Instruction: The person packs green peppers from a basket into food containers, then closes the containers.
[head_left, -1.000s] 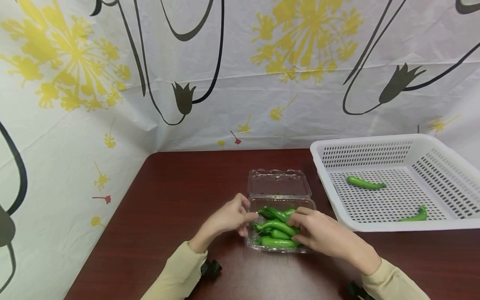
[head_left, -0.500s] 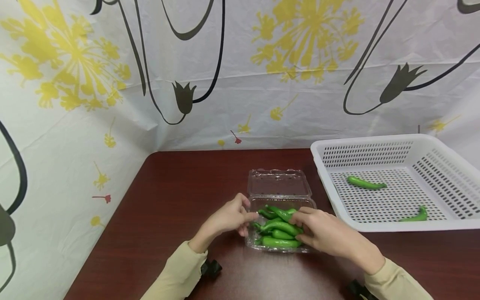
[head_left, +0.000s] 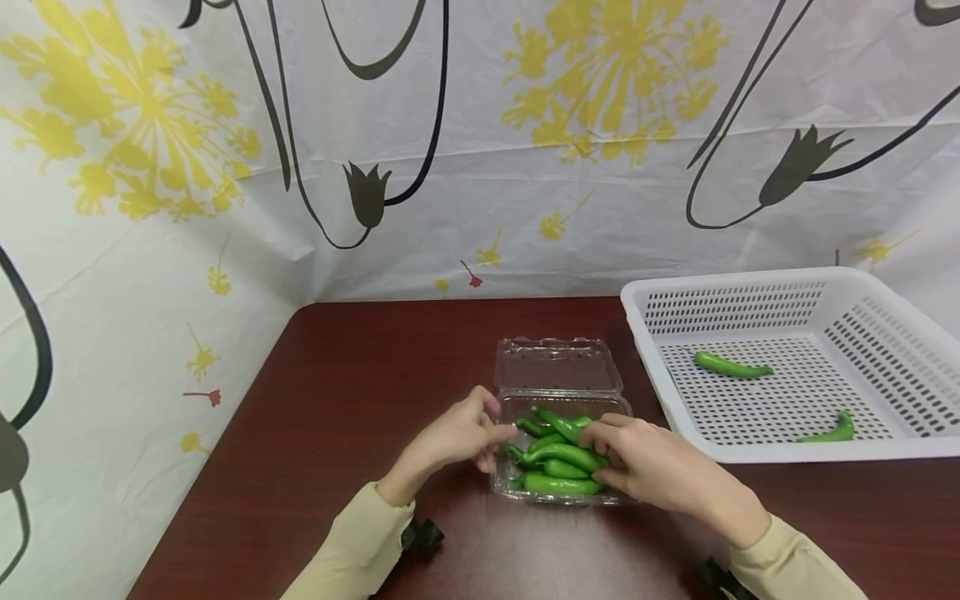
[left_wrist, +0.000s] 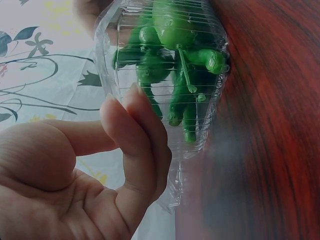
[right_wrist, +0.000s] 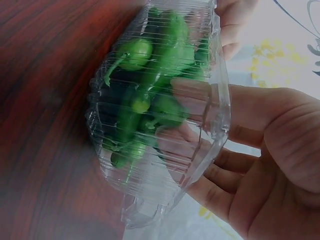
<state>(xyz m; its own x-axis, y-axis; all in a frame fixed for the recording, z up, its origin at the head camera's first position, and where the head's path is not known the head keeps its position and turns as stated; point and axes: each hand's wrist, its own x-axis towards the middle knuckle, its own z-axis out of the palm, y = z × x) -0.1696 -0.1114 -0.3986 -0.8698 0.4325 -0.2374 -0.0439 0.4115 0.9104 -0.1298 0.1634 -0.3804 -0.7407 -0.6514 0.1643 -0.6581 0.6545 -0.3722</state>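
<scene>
Several green chili peppers (head_left: 561, 485) lie piled in the base of a clear plastic clamshell box (head_left: 553, 500), its lid (head_left: 558, 367) folded back. My left hand (head_left: 461, 433) is at the box's left rim, thumb over the edge; in the left wrist view its curled fingers (left_wrist: 135, 145) rest against the outer wall. My right hand (head_left: 648, 462) reaches over the right rim into the box. Its thumb and fingertips pinch the right end of a curved green chili pepper (head_left: 562, 455) on top of the pile. The fingers partly hide that end.
A white perforated basket (head_left: 675, 408) stands at the right. One green pepper (head_left: 731, 365) lies on its floor, and another (head_left: 832, 430) shows by the front wall. The dark red table (head_left: 375, 367) meets a patterned cloth (head_left: 465, 225) at the back.
My right hand and the pinched chili pepper have shifted slightly right; nearby peppers moved a little too. Over the last half second there is hardly any motion. My left hand has stayed put.
</scene>
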